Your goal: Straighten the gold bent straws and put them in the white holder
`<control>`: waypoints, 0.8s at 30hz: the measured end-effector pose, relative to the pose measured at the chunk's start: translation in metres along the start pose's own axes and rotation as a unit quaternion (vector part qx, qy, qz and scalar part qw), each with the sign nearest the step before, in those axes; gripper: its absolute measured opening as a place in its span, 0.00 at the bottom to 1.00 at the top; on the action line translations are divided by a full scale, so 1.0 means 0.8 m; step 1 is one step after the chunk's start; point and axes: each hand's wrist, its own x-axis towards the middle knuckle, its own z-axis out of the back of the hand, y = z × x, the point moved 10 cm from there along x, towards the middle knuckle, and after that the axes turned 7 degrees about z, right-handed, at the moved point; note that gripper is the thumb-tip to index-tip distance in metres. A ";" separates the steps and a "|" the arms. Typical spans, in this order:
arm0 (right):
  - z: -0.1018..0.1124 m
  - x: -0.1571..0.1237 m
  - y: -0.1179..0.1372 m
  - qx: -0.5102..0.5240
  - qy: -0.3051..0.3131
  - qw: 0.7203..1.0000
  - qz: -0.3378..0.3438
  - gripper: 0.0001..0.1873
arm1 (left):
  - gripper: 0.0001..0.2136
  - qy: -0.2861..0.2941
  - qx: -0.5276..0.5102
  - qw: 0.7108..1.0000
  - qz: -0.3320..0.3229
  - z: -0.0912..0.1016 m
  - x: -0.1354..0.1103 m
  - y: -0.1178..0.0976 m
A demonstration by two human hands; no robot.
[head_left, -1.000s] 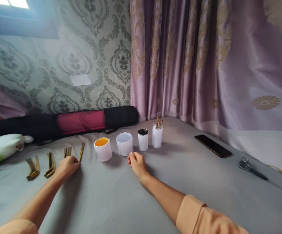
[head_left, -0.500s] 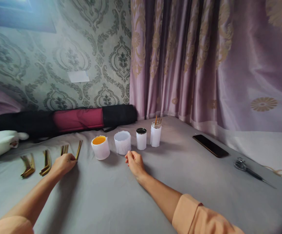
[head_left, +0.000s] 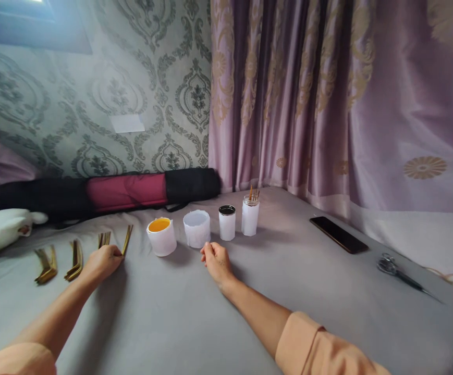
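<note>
My left hand (head_left: 103, 260) is closed, thumb and fingers pinching the lower end of a bundle of thin brownish-gold strips (head_left: 127, 240). Just behind that hand another strip bundle (head_left: 103, 239) shows, its lower part hidden by the hand. Farther left lie two bent bundles, the nearer one (head_left: 74, 261) and the outer one (head_left: 46, 266). My right hand (head_left: 217, 260) rests on the grey sheet with its fingers curled in, and nothing shows in it. It is just in front of a white-wrapped empty-looking tub (head_left: 197, 232). Beside that tub stands a white tub with an orange-yellow inside (head_left: 161, 240).
Right of the tubs stand a white-wrapped can with a dark inside (head_left: 227, 225) and a white-wrapped jar (head_left: 250, 219) of thin sticks. A phone (head_left: 338, 234) and scissors (head_left: 400, 273) lie at right. A black-and-red long bag (head_left: 128, 191) lies behind; a plush toy (head_left: 3, 232) is at left.
</note>
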 end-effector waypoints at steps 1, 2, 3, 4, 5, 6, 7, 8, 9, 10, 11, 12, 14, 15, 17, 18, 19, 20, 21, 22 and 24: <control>0.000 0.000 -0.001 -0.001 0.000 1.000 0.000 0.19 | 0.11 0.000 -0.001 1.000 0.000 0.000 0.000 0.000; 0.000 0.000 -0.001 -0.001 -0.001 1.000 0.000 0.19 | 0.11 0.000 -0.001 1.000 0.001 0.000 0.001 0.000; 0.001 0.000 -0.002 -0.002 -0.002 1.000 0.000 0.20 | 0.11 0.000 -0.002 1.000 0.002 0.000 0.001 0.001; 0.001 0.000 -0.002 -0.001 -0.002 1.000 0.000 0.20 | 0.11 -0.001 -0.002 1.000 0.003 0.000 0.001 0.001; 0.001 0.000 -0.002 0.000 -0.003 1.000 -0.001 0.20 | 0.11 -0.002 -0.003 1.000 0.003 0.000 0.002 0.002; 0.001 0.000 -0.003 0.001 -0.003 1.000 -0.001 0.20 | 0.11 -0.002 -0.003 1.000 0.004 0.000 0.002 0.002; 0.001 0.001 -0.003 0.002 -0.002 1.000 -0.002 0.20 | 0.11 -0.002 -0.004 1.000 0.005 0.000 0.002 0.002; 0.001 0.001 -0.003 0.002 -0.002 1.000 -0.002 0.20 | 0.11 -0.001 -0.004 1.000 0.005 -0.001 0.002 0.003; 0.001 0.001 -0.003 0.002 -0.002 1.000 -0.002 0.20 | 0.11 0.000 -0.004 1.000 0.006 -0.001 0.002 0.003; 0.001 0.001 -0.002 0.001 -0.002 1.000 -0.002 0.20 | 0.11 0.001 -0.005 1.000 0.007 -0.001 0.002 0.003; 0.001 0.001 -0.002 -0.001 -0.002 1.000 0.000 0.20 | 0.11 0.001 -0.005 1.000 0.007 0.000 0.002 0.002; 0.001 0.001 -0.001 -0.002 -0.002 1.000 0.000 0.20 | 0.11 0.002 -0.005 1.000 0.007 0.000 0.001 0.002; 0.001 0.000 -0.002 0.000 0.000 1.000 -0.002 0.20 | 0.10 0.001 -0.005 1.000 0.006 0.002 0.000 0.000; 0.000 0.000 -0.002 0.002 0.000 1.000 -0.002 0.20 | 0.10 0.001 -0.005 1.000 0.005 0.003 0.000 -0.001; 0.000 0.000 -0.003 0.005 0.000 1.000 -0.001 0.20 | 0.10 0.001 -0.005 1.000 0.004 0.004 -0.002 -0.002; 0.000 0.000 -0.003 0.005 -0.001 1.000 0.001 0.20 | 0.10 0.002 -0.005 1.000 0.004 0.004 -0.002 -0.002; 0.000 0.001 -0.003 0.003 -0.001 1.000 0.003 0.20 | 0.10 0.004 -0.006 1.000 0.005 0.004 -0.002 -0.002; 0.001 0.001 -0.003 0.001 -0.001 1.000 0.003 0.20 | 0.10 0.005 -0.006 1.000 0.006 0.004 -0.003 -0.002; 0.001 0.001 -0.003 -0.001 -0.001 1.000 0.001 0.20 | 0.10 0.006 -0.005 1.000 0.007 0.004 -0.003 -0.002; 0.001 0.001 -0.004 -0.003 0.000 1.000 -0.001 0.20 | 0.10 0.006 -0.005 1.000 0.008 0.005 -0.003 -0.002; 0.001 0.000 -0.004 -0.005 0.000 1.000 -0.005 0.20 | 0.10 0.007 -0.005 1.000 0.008 0.004 -0.003 -0.002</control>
